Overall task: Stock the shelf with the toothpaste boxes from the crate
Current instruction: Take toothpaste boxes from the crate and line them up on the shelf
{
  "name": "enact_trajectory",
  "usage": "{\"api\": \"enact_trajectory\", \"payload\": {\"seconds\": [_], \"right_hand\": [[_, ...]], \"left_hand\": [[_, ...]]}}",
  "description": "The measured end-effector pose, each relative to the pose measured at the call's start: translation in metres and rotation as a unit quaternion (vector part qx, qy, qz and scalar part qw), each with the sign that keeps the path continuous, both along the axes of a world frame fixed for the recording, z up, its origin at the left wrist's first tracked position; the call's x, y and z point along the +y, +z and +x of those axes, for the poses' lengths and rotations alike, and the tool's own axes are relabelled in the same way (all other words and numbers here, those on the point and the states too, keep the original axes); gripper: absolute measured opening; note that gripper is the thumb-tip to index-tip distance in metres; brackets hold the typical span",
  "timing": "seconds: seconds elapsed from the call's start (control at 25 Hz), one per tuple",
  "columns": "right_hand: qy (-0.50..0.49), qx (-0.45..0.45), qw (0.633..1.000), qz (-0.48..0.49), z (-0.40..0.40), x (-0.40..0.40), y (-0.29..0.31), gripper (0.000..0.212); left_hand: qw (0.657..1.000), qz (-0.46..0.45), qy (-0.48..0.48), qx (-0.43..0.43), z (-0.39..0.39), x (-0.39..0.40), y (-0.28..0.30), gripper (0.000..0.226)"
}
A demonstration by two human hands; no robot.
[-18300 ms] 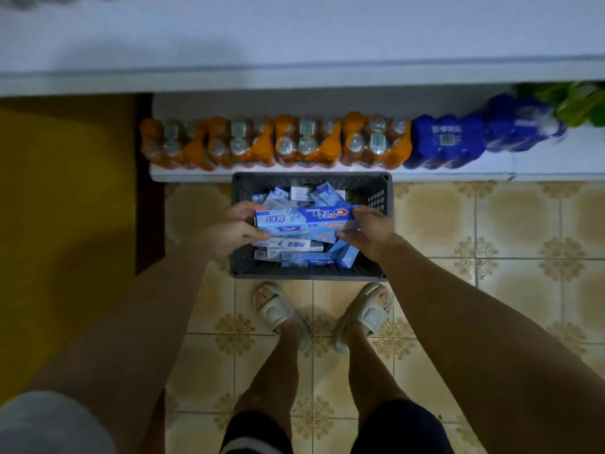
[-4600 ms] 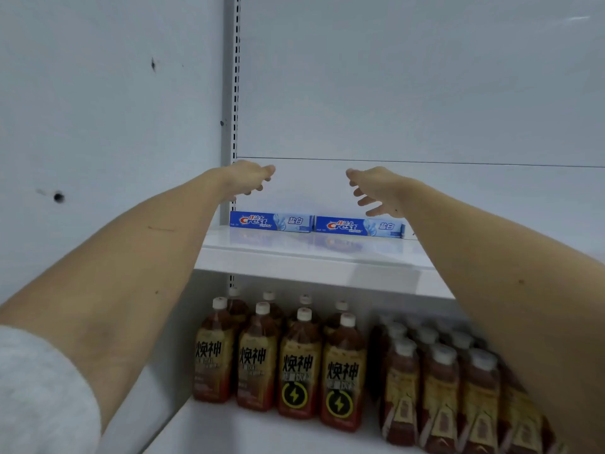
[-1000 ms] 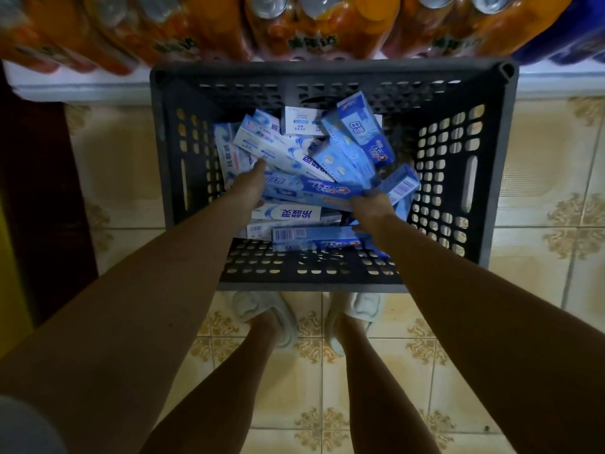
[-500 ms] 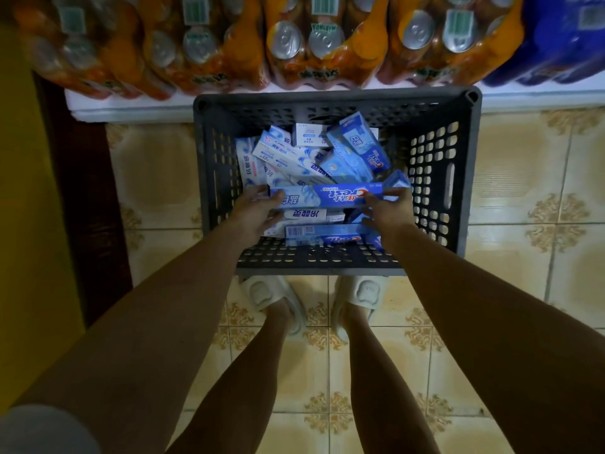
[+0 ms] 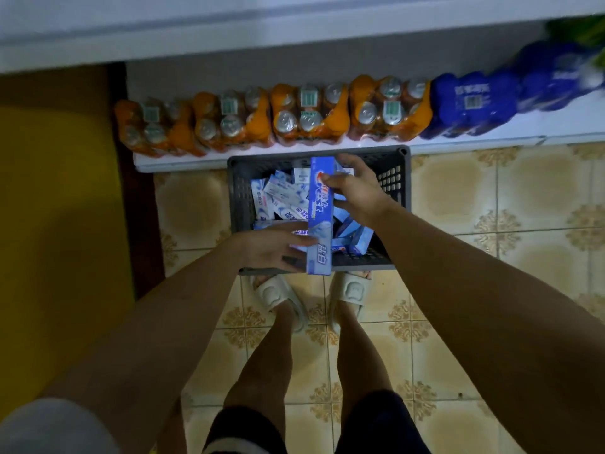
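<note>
A dark grey plastic crate (image 5: 394, 191) stands on the tiled floor in front of my feet, with several blue-and-white toothpaste boxes (image 5: 281, 194) heaped inside. One blue toothpaste box (image 5: 320, 224) is lifted above the crate, turned lengthwise away from me. My right hand (image 5: 355, 188) grips its far half from the right. My left hand (image 5: 278, 249) holds its near end from the left and below. The white shelf edge (image 5: 294, 31) runs across the top of the view.
The bottom shelf ledge (image 5: 170, 162) behind the crate carries shrink-wrapped packs of orange cans (image 5: 307, 116) and blue packs (image 5: 471, 106). A yellow surface (image 5: 55, 208) and a dark strip lie left. My feet in pale slippers (image 5: 278, 299) touch the crate's near side.
The box I held crosswise low in the crate has been lifted and turned lengthwise. My head has risen, so the crate looks smaller and the shelf edge has come into view.
</note>
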State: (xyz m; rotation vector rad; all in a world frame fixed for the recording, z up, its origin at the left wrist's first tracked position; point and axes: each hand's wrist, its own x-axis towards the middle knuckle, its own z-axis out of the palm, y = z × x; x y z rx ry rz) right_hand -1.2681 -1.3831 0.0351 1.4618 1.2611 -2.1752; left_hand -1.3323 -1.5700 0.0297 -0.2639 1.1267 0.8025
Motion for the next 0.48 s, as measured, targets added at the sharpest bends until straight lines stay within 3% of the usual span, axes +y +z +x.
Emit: {"api": "enact_trajectory", "payload": {"seconds": [0.16,0.48], "right_hand": [[0.13,0.033,0.989,0.055,-0.021,-0.002,0.1,0.035],[0.307,0.066,0.941,0.123,-0.007,0.009,0.257,0.038]], "left_hand": [[0.993,0.042,0.073,0.078,-0.008,0.026,0.092,0.021],[0.987,0.083,0.097,0.103,0.003,0.03,0.234,0.02]]}}
